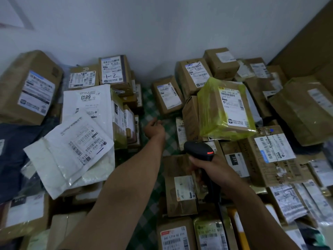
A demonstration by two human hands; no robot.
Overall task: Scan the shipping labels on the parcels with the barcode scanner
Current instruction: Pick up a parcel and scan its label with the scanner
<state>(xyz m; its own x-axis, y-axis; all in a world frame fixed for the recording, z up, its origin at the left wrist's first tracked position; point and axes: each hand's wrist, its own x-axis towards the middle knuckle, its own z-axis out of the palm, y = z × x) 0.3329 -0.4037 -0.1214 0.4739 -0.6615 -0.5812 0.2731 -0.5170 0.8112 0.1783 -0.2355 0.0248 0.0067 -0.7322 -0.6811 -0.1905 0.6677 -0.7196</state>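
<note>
right hand [209, 170]: grips black scanner [199, 149]. left hand [155, 129]: loosely curled, holding nothing, above checked cloth [152, 107] between stacked parcels [168, 96].

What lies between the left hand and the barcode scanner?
Head view: green checked cloth and a labelled parcel lie between the left hand and the barcode scanner.

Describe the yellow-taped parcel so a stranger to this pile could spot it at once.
From the white back wall, look down to the brown boxes right of the green checked gap. The parcel lies on top, just beyond the black scanner in the right hand. Unlike its plain brown neighbours, it is wrapped in shiny yellow-green tape, white label up.
</note>
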